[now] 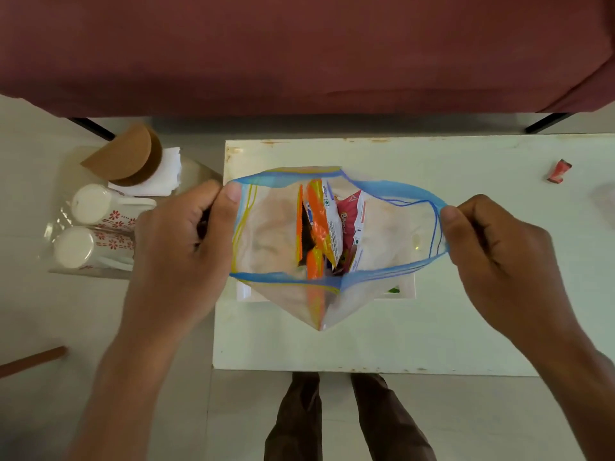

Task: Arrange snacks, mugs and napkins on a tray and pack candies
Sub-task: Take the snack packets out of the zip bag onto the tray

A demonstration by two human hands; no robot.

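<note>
A clear zip bag (266,234) with a blue and yellow seal hangs above the white table (466,311), its mouth pulled wide. My left hand (186,234) pinches the mouth's left end and my right hand (489,241) pinches its right end. Inside stand an orange snack packet (321,224) and a red and white one (351,227). A white tray (404,291) lies under the bag, mostly hidden. Two white mugs with red flowers (96,227) lie on a clear tray at the left, next to white napkins (163,174).
A small red candy wrapper (559,171) lies on the table at the far right. A brown cork holder (128,154) stands over the napkins. A maroon sofa (299,51) runs along the back. My legs (332,417) stand at the table's near edge.
</note>
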